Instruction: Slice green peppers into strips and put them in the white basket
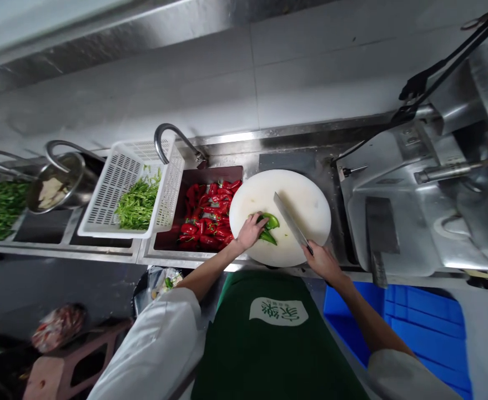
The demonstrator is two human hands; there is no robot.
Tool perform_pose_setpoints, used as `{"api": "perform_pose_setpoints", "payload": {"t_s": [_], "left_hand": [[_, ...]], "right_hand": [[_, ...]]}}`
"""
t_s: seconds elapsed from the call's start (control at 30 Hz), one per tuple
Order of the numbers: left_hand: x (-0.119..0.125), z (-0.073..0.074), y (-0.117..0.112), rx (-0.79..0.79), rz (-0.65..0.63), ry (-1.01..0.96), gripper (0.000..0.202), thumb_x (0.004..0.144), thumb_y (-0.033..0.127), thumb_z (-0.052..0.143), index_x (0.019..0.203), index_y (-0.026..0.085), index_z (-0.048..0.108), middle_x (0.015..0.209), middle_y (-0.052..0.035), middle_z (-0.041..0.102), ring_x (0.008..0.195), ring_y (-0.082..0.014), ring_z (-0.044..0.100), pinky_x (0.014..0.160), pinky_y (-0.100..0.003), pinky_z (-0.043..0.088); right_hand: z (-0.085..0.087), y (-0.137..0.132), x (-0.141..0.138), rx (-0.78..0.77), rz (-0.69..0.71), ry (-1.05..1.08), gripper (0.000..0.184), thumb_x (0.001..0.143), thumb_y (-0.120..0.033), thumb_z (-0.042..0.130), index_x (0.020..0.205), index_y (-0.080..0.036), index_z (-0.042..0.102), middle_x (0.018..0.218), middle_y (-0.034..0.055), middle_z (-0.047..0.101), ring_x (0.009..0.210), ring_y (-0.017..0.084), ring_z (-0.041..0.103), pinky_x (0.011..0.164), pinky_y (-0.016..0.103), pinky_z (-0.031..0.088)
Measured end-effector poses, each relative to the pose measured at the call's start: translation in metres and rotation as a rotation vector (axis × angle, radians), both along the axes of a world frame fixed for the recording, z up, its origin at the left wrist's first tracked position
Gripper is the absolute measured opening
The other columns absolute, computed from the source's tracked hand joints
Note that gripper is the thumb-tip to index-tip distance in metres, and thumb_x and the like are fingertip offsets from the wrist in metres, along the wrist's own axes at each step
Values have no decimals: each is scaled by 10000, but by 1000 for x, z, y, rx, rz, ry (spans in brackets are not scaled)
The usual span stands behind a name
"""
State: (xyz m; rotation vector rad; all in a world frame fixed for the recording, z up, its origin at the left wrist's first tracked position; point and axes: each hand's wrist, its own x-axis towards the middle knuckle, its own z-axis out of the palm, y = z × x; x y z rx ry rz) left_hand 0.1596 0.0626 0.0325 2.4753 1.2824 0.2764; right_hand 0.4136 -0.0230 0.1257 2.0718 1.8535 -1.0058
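A round white cutting board (302, 200) lies on the steel counter in front of me. My left hand (250, 230) is closed on a green pepper (268, 226) near the board's front left. My right hand (322, 260) grips the handle of a cleaver (290, 219); its blade slants up to the left, just right of the pepper.
Left of the board, a sink (177, 244) holds several red peppers (208, 214) under a faucet (172, 139). A white basket (102, 205) with chopped greens (139, 203) sits further left, beside a metal bowl (56, 183). A second cleaver (379, 233) lies right; a blue crate (422, 322) stands below.
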Motion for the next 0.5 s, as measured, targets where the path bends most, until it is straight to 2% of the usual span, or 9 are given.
{"api": "perform_pose_setpoints", "payload": {"t_s": [0.1, 0.23, 0.37, 0.5], "left_hand": [[1, -3, -2, -3, 9, -21, 436, 939, 157, 512, 1360, 258, 561, 1408, -103, 508, 1173, -292, 497, 1011, -467, 476], [2, -4, -2, -9, -9, 9, 382, 932, 170, 536, 1284, 295, 615, 1395, -70, 548, 1167, -320, 488, 947, -468, 440], [11, -4, 4, 26, 0, 48, 252, 966, 233, 496, 1144, 240, 675, 1269, -98, 612, 1102, -321, 474, 881, -467, 404], [23, -9, 13, -6, -9, 13, 303, 1012, 298, 420, 974, 196, 703, 1032, -106, 652, 994, -268, 504, 857, -423, 415]], "right_hand": [[4, 13, -4, -16, 44, -66, 315, 1032, -289, 350, 1211, -140, 563, 1057, 161, 717, 988, 264, 680, 741, 292, 385], [2, 24, -13, -5, 114, -132, 334, 1046, -272, 290, 1185, -122, 554, 1018, 169, 721, 974, 266, 696, 753, 302, 419], [-4, 21, -21, -22, 141, -166, 331, 1040, -246, 276, 1176, -100, 540, 992, 184, 720, 970, 286, 703, 764, 318, 453], [-5, 15, -24, -27, 149, -172, 342, 1039, -242, 257, 1169, -102, 541, 966, 189, 716, 955, 295, 705, 778, 340, 473]]}}
